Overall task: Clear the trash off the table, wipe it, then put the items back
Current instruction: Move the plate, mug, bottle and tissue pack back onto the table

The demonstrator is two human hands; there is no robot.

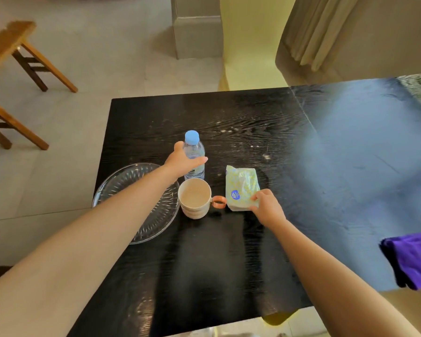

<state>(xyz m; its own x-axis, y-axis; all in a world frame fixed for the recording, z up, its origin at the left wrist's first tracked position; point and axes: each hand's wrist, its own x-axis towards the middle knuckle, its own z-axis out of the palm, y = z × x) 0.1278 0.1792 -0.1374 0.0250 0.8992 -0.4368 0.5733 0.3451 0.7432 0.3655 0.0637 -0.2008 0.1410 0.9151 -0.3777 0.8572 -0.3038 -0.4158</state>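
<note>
Obstacle cluster at left-centre of table (229, 263): glass plate (122, 183) at left edge, mug (195, 200) just beside it, water bottle (194, 156) upright just behind mug, tissue pack (241, 188) right of mug handle.
Gap between mug handle and pack narrow; no room for hand.
Left hand (182, 161) occupies bottle's near side; right hand (267, 205) on pack's near corner.
Near centre of tabletop and whole right half open, bare.
Purple cloth (413, 259) blocks near right edge.
Far strip behind bottle clear, crumbs only.
</note>
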